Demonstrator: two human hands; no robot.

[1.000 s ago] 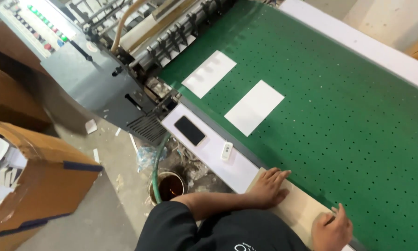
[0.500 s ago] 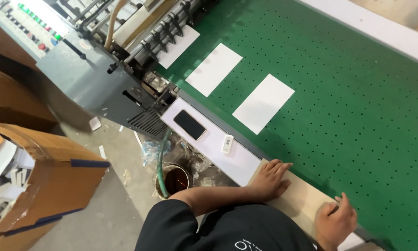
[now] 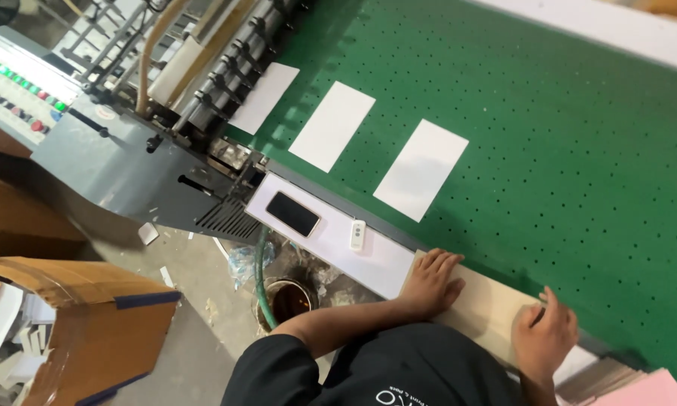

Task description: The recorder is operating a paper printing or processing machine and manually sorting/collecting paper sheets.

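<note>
At far left stood an open cardboard box [image 3: 90, 323], with a grey machine [image 3: 120, 162] and its button panel [image 3: 22, 86] above it. Three white sheets [image 3: 332, 125] lay in a row on the green perforated belt [image 3: 549, 150], well apart from the hands. On the white ledge [image 3: 368, 263] beside the belt lay a dark phone [image 3: 293, 213] and a small white remote [image 3: 358, 234]. A bucket [image 3: 287, 299] stood on the floor below. The left hand [image 3: 433, 281] lay flat, fingers spread, on a tan board [image 3: 489, 308] at the belt's edge. The right hand [image 3: 544, 338] rested on the same board's far end, fingers loosely curled, gripping nothing.
</note>
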